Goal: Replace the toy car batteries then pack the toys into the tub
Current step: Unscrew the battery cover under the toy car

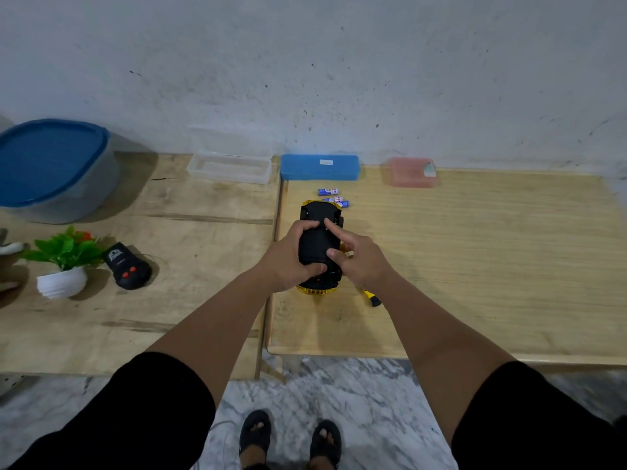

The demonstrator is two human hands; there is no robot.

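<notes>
- Head view: we look down at two wooden tables pushed side by side against a pale wall, our bare forearms reaching forward over the seam between them.
- A yellow toy car (317,245) lies upside down near the left edge of the right-hand table (475,266), its black underside facing us.
- Our left hand (291,256) wraps round the car's left side, fingers curled over the chassis, thumb pressed near its rear.
- Our right hand (356,256) sits on the car's right side, index finger stretched straight onto the underside and thumb touching the battery area; it pinches nothing that we can see.
- Three blue AA batteries (334,198) lie loose just beyond the car, toward the back edge; a nudge from the car could roll them away.
- A yellow-handled screwdriver (371,298) lies partly hidden under our right wrist; we judge the wrist could knock it toward the front edge.
- The tub (54,171), with its blue lid on, stands at the back left of the left-hand table (169,300), well apart from the car.
- A black remote control (127,266) lies beside a small potted plant (64,266) there.
- We cannot tell whether the battery cover is open; pressing hard risks the car slipping.
</notes>
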